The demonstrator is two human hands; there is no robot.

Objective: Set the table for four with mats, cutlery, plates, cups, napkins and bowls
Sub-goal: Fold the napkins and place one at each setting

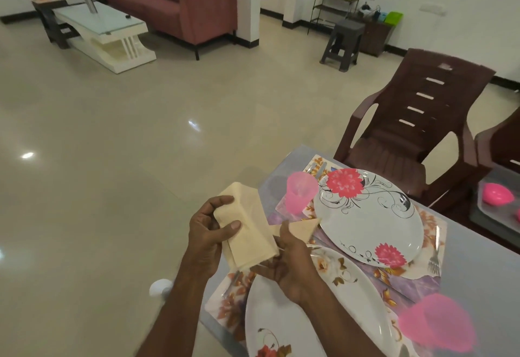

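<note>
My left hand (209,234) grips a stack of folded cream napkins (249,232) at the table's left edge. My right hand (289,261) pinches one folded napkin (302,227) beside the stack. Two white floral plates, the far plate (368,216) and the near plate (318,311), lie on patterned mats (430,238). A pink cup (299,192) stands left of the far plate, and another pink cup (437,323) sits blurred at the near right. A fork (434,261) lies to the right of the far plate, with more cutlery (316,169) behind it.
Two brown plastic chairs (416,131) stand at the table's far side. Pink items (496,194) sit on a tray at the right. A maroon sofa (183,1), a white coffee table (104,30) and a stool (342,44) stand across the tiled floor.
</note>
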